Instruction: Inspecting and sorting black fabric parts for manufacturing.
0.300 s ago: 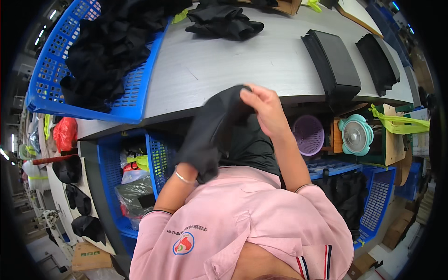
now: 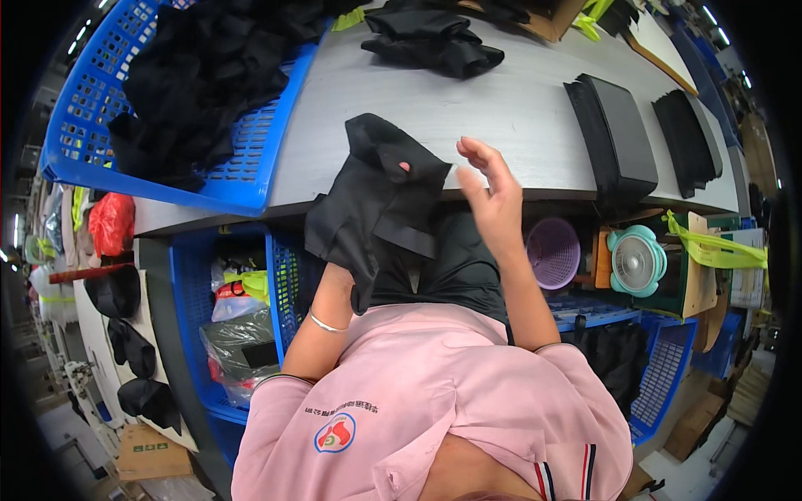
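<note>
Head view: left hand (image 2: 393, 179) inside black cloth (image 2: 376, 209), fingertip poking through, cloth draped over wrist above table (image 2: 518, 108) edge. Right hand (image 2: 493, 196) bare, fingers spread, just beside cloth, gripping nothing. Blue basket (image 2: 251, 159) of black pieces at left. Best technique, likely: keep cloth taut, smooth with free palm.

A grey table (image 2: 518, 108) carries a blue basket (image 2: 259, 159) heaped with black cloth, a folded black garment pile (image 2: 434, 42), and two stacks of flat black pieces (image 2: 614, 138) (image 2: 689, 142).
</note>
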A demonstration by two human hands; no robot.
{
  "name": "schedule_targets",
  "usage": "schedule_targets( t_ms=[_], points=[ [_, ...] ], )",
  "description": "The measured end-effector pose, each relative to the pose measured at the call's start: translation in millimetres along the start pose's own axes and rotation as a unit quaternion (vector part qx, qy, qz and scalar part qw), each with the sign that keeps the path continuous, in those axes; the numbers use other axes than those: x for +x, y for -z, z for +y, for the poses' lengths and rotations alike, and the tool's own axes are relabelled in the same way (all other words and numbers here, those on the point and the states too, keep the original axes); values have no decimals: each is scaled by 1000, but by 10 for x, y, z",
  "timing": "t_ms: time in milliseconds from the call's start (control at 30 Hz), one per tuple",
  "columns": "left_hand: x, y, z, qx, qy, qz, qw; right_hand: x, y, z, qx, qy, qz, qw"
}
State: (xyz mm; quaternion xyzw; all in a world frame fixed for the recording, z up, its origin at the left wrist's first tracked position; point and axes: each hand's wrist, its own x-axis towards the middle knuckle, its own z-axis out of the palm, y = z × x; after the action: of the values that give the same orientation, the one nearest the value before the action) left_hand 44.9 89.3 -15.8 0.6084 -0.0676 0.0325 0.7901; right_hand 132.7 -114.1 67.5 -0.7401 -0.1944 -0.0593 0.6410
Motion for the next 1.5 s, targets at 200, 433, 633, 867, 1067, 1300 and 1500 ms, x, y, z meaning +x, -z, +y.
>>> schedule_targets(
  t_ms=[200,433,633,867,1067,1300,1500],
  points=[
    [118,-277,407,235,-33,52,970,-54,-347,59,-324,259,-3,910],
    [-7,-41,-201,178,98,2,979,154,-282,470,-360,267,74,891],
    [-116,575,-731,183,158,-13,970,224,-265,328,-74,-101,-98,987],
    [214,774,-605,-628,7,-76,775,655,-124,402,50,-339,-230,911],
    [373,841,-632,-399,-20,-4,917,1429,-11,736,134,-76,-245,957],
    [509,-41,112,128,51,74,988,2084,-114,1107,-77,24,-27,996],
    [738,378,277,96,20,286,953,1150,-40,624,-51,-38,51,997]
  ],
)
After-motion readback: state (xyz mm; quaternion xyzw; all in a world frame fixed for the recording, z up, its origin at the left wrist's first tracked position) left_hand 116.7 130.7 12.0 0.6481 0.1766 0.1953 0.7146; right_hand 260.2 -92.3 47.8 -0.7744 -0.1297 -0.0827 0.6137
